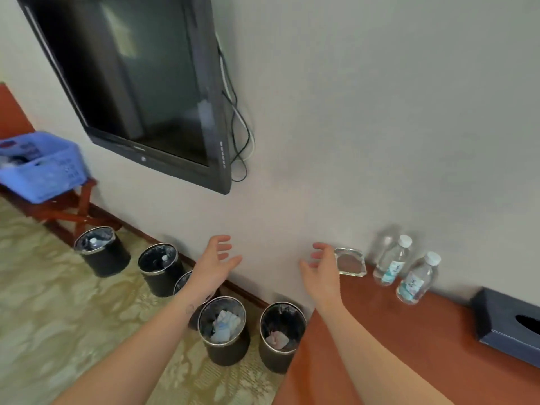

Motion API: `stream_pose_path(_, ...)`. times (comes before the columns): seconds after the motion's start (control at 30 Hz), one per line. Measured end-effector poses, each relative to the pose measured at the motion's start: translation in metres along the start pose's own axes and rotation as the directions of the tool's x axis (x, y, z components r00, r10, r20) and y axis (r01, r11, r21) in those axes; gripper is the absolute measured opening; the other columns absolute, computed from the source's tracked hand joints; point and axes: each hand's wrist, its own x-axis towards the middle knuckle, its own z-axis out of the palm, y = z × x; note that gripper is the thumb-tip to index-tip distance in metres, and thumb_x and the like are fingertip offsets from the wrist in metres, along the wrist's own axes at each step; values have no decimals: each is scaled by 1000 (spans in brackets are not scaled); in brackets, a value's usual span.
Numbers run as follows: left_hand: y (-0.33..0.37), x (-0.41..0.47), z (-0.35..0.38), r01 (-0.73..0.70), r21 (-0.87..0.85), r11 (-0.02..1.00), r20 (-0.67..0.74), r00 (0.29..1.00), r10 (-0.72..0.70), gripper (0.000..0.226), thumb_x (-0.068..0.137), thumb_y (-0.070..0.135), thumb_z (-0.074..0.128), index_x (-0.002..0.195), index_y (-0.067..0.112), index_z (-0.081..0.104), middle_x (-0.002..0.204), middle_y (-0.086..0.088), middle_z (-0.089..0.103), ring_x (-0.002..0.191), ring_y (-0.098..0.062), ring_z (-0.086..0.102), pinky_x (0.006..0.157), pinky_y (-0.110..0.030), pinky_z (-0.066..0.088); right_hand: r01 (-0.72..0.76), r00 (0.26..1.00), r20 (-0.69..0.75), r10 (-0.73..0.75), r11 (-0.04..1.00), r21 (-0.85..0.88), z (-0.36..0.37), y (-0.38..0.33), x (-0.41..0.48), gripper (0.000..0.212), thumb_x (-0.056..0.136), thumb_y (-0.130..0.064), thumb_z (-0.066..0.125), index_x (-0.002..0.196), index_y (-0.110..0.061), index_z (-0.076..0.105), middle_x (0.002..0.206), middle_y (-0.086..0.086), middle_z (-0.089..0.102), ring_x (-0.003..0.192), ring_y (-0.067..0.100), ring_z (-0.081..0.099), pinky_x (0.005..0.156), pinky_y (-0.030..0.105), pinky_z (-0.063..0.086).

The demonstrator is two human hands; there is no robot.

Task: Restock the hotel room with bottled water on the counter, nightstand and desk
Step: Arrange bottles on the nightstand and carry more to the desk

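Water bottles stand at the right of the frame on the wooden counter. Two are plain to see, upright, white-capped, just beside each other and close to the wall, likely so a guest sees them while the front edge stays free. A faint clear shape behind them may be a third bottle or a reflection; I cannot tell.

The left hand and right hand hover mid-frame before the wall, fingers spread and holding nothing, so this spot looks stocked.

One glass ashtray sits just left of the bottles, and one dark tissue box is at the far right. Five black bins line the skirting lower left, one half hidden by the left arm. One blue basket rests on a rack at the left edge.
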Motion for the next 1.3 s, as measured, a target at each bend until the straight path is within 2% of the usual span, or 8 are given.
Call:
stream_pose_path(0.07, -8, -21, -60, -3, 3, 1000, -77, 997, 3, 48, 92, 22, 69, 131, 27, 42, 127, 1, 54, 118, -18, 53, 97, -33, 44, 56, 993, 106, -56, 998, 1, 45, -36, -19, 36, 89, -19, 64, 114, -28, 39, 108, 1, 51, 85, 17, 57, 64, 17, 39)
stream_pose_path(0.27, -35, -86, -224, -17, 28, 999, -295, 955, 24, 53, 89, 23, 72, 132, 24, 43, 126, -2, 55, 113, -18, 57, 91, -29, 47, 245, 885, 405, -229, 970, 12, 182, -138, -83, 39, 90, -34, 65, 115, -36, 35, 113, -5, 50, 98, 14, 55, 84, 30, 51)
stream_pose_path(0.43, -66, -158, -336, 21, 20, 1000, -481, 877, -9, 55, 88, 20, 74, 134, 20, 43, 125, -2, 54, 117, -21, 56, 90, -31, 49, 370, 702, 647, -298, 928, 26, 280, -207, -146, 45, 88, -40, 65, 122, -34, 37, 112, -9, 55, 107, 16, 57, 90, 34, 51)
stream_pose_path(0.57, -89, -208, -397, 98, 13, 995, -603, 794, -71, 62, 88, 28, 74, 140, 22, 41, 131, -1, 53, 123, -19, 51, 96, -36, 48, 474, 542, 760, -358, 877, 75, 340, -248, -190, 55, 88, -43, 65, 132, -27, 37, 130, 0, 57, 119, 22, 56, 87, 29, 41)
stream_pose_path(0.7, -106, -230, -437, 144, -23, 989, -671, 731, -122, 63, 89, 28, 72, 142, 22, 38, 136, 0, 50, 129, -21, 48, 104, -41, 46, 522, 435, 821, -371, 846, 106, 388, -279, -216, 57, 89, -44, 64, 137, -26, 37, 137, 0, 55, 116, 19, 55, 83, 29, 40)
stream_pose_path(0.9, -141, -215, -490, 216, -37, 976, -706, 685, -178, 69, 88, 32, 73, 145, 21, 36, 138, 0, 48, 132, -21, 45, 98, -29, 41, 533, 309, 887, -344, 835, 138, 464, -305, -222, 60, 91, -41, 64, 141, -26, 33, 140, 1, 50, 109, 14, 51, 73, 21, 40)
stream_pose_path(1.0, -158, -188, -517, 251, -37, 967, -693, 691, -206, 72, 88, 35, 73, 148, 22, 35, 145, -1, 46, 136, -21, 43, 103, -31, 39, 555, 273, 901, -336, 820, 138, 506, -319, -208, 64, 90, -41, 65, 142, -26, 31, 140, 1, 49, 120, 19, 52, 83, 27, 39)
stream_pose_path(1.3, -197, -65, -607, 284, -99, 954, -685, 676, -273, 75, 88, 37, 72, 149, 24, 31, 150, -1, 41, 141, -22, 36, 102, -29, 36, 544, 226, 932, -283, 831, 120, 642, -360, -124, 68, 87, -42, 69, 142, -28, 32, 141, -1, 48, 89, 5, 48, 69, 18, 38)
